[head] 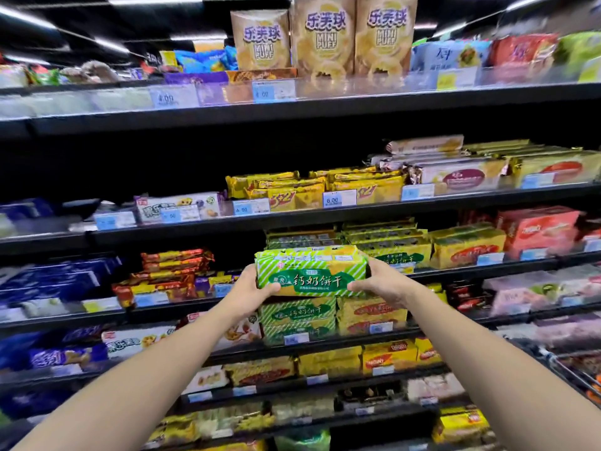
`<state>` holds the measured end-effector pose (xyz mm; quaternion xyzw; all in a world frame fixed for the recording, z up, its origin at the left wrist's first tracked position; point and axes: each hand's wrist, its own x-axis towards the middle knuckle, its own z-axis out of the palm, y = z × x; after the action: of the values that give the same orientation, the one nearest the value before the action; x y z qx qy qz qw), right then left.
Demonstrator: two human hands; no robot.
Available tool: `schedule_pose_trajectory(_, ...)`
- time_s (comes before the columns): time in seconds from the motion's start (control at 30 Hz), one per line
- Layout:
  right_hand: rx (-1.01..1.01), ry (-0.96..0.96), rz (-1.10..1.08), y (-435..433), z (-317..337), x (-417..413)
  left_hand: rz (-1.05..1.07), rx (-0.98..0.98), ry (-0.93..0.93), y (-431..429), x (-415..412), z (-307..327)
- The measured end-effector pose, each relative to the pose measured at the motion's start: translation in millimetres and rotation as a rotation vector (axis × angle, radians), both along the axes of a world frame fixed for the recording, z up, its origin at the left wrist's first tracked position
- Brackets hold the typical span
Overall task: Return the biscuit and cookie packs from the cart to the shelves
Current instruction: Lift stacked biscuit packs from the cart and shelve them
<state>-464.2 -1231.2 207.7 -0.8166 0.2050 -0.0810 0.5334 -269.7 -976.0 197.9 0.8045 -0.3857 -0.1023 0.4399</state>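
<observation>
A person is holding a green-and-white striped biscuit pack [312,271] up against the supermarket shelves, its white lettering reading "钙奶饼干". The left hand [252,292] is curling around the pack's left end and the right hand [385,283] around its right end, with both thumbs pressing on the front. The pack is hanging in the air just above a stack of matching green packs [297,315] that is sitting on a middle shelf [357,336] beside yellow ones. On the top shelf, tall tan bags [322,37] are showing "乐芙球 MINI PUFF". Blue price tags are reading "4.00" [166,98] and "6.00" [332,200], and yellow packs [283,198] near the second tag are showing "3+2". A wire cart [575,369] is edging in at lower right, its contents too blurred to tell.
</observation>
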Motion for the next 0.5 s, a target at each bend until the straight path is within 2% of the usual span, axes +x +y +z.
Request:
schedule_pose_trajectory(0.27, -0.194, -0.145, -0.091, -18, 6, 26, 0.071, 0.016, -0.163, -20, 16, 8)
schedule_pose_trajectory(0.5, -0.247, -0.179, -0.159, -40, 5, 55, 0.084, 0.101, -0.247, -51, 55, 8)
